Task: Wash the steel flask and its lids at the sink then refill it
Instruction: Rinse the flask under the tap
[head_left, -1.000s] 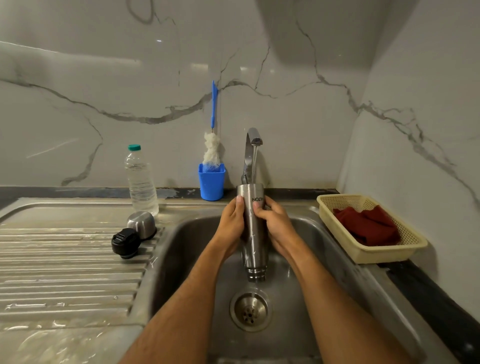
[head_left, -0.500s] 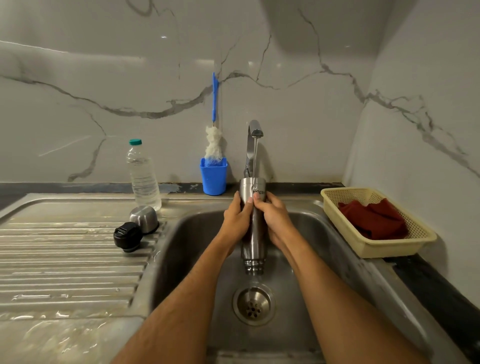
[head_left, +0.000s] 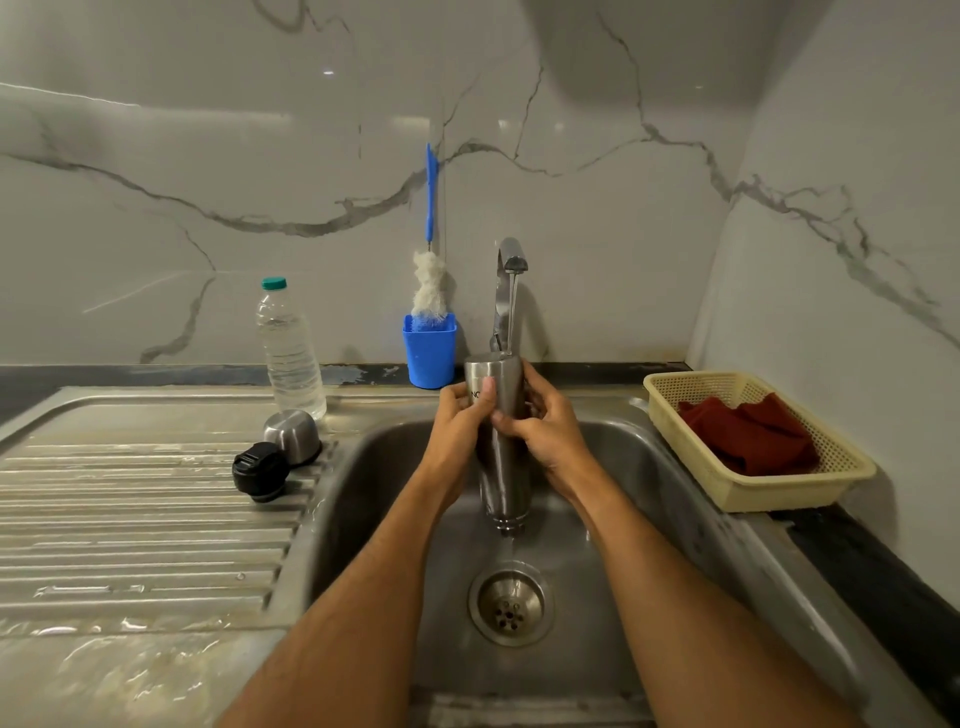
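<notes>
Flask (head_left: 501, 457) is upside down in the centre of the frame, over the sink (head_left: 670, 467), with tap (head_left: 511, 270) water running onto its base and draining out the mouth. So I'd say I'm mid-rinse on the body. Steel lid (head_left: 292, 435) and black lid (head_left: 260, 470) sit on the wet bench at left; can't tell if they're washed. Refill isn't done yet, and the water bottle (head_left: 288, 351) waits behind them. Left hand (head_left: 460, 421) and right hand (head_left: 545, 421) reach forward, fingers (head_left: 488, 388) curled and pressed around the flask near its upturned base.
</notes>
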